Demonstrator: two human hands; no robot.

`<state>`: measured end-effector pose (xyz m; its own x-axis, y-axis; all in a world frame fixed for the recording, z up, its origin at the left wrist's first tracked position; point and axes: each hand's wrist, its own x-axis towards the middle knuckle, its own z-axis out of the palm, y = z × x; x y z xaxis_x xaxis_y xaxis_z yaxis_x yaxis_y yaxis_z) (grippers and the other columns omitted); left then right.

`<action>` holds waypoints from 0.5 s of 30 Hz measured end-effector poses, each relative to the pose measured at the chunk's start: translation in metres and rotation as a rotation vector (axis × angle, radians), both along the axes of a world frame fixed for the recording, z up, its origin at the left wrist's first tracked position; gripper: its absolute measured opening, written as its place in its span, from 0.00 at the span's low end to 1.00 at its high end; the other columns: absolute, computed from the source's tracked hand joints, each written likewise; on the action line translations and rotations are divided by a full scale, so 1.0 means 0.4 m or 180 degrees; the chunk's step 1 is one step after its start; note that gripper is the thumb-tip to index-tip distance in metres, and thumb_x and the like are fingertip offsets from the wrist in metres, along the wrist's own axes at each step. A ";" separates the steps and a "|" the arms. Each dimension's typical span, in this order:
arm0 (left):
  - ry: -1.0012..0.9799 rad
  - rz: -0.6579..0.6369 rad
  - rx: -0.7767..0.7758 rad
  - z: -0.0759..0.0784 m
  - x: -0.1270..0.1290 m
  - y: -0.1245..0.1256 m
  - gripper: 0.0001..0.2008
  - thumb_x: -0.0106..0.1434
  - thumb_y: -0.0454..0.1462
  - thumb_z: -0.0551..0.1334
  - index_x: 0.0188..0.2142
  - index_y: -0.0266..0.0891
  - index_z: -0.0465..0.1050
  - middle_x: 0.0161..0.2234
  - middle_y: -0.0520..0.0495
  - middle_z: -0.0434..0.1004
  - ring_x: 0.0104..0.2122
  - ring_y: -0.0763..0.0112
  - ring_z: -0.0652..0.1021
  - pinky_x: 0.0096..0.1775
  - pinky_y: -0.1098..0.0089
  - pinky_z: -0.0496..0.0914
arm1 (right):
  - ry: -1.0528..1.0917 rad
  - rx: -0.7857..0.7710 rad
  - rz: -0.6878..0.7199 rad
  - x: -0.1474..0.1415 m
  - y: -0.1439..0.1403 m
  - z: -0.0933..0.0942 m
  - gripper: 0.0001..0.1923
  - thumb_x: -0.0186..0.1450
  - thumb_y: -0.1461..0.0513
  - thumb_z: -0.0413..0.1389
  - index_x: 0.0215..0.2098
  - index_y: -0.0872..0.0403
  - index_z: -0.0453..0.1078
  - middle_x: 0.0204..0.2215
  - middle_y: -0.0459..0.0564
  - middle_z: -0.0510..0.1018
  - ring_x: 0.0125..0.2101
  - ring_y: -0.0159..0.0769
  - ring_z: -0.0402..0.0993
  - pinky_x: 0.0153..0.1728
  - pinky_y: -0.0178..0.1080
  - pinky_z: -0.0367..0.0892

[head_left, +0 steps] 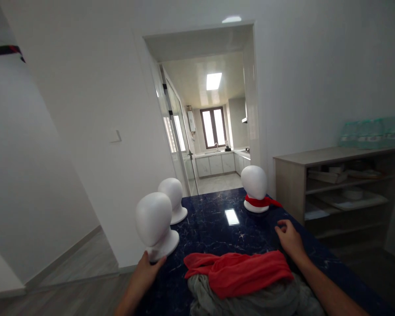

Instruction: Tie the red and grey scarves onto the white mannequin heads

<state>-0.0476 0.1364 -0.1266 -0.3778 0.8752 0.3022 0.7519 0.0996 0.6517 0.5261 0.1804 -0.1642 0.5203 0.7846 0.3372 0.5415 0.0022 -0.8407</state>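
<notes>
At the near left of the table, a white mannequin head (154,219) stands on its round base. My left hand (146,274) is at the near edge of that base, thumb and fingers on either side of it in a grip. My right hand (289,237) hangs over the right side of the table, fingers loosely bent and apart, holding nothing. Beyond it is another white mannequin head (255,181) with a red band of cloth (258,202) around its neck, one end sticking out to the right. Between my arms, a folded red scarf (246,272) lies on a crumpled grey-green cloth (204,294).
A further white mannequin head (171,193) stands behind the near left one. Everything rests on a glossy dark blue marbled table (210,224). To the right, a wooden shelf unit (289,175) carries a pack of bottles (371,134). A doorway opens onto a kitchen ahead.
</notes>
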 end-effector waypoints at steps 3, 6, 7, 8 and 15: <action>0.0386 -0.0397 -0.0165 -0.017 0.067 -0.070 0.34 0.60 0.54 0.62 0.59 0.35 0.74 0.62 0.33 0.76 0.66 0.40 0.71 0.68 0.46 0.62 | -0.0047 -0.0027 0.0027 -0.007 0.006 -0.002 0.20 0.61 0.49 0.52 0.45 0.51 0.70 0.28 0.47 0.78 0.30 0.42 0.78 0.32 0.40 0.67; 0.0281 -0.1444 -0.0338 0.005 0.183 -0.101 0.30 0.68 0.55 0.57 0.61 0.42 0.75 0.66 0.41 0.72 0.68 0.49 0.69 0.70 0.49 0.60 | -0.0121 -0.0093 0.0051 -0.015 0.018 -0.003 0.21 0.61 0.49 0.51 0.46 0.52 0.70 0.30 0.49 0.80 0.31 0.43 0.80 0.33 0.40 0.69; 0.0271 -0.1761 -0.0421 0.019 0.226 -0.100 0.29 0.70 0.55 0.56 0.62 0.46 0.75 0.68 0.44 0.70 0.69 0.51 0.67 0.71 0.50 0.58 | -0.0155 -0.0112 0.0060 -0.015 0.024 -0.002 0.22 0.61 0.48 0.51 0.47 0.52 0.70 0.30 0.50 0.80 0.31 0.43 0.80 0.33 0.40 0.69; 0.0294 -0.2045 -0.0500 0.035 0.268 -0.094 0.28 0.71 0.56 0.55 0.63 0.50 0.74 0.70 0.48 0.67 0.71 0.53 0.65 0.71 0.51 0.56 | -0.0194 -0.0124 0.0075 -0.013 0.031 0.001 0.23 0.61 0.48 0.51 0.47 0.53 0.70 0.32 0.51 0.81 0.32 0.44 0.81 0.33 0.40 0.70; 0.0176 -0.2802 -0.0418 0.091 0.463 -0.037 0.25 0.76 0.52 0.50 0.60 0.49 0.78 0.60 0.48 0.80 0.60 0.58 0.77 0.64 0.61 0.65 | -0.1028 -0.0207 0.0127 0.069 0.124 0.052 0.25 0.62 0.56 0.55 0.55 0.58 0.72 0.46 0.61 0.83 0.46 0.48 0.82 0.46 0.43 0.72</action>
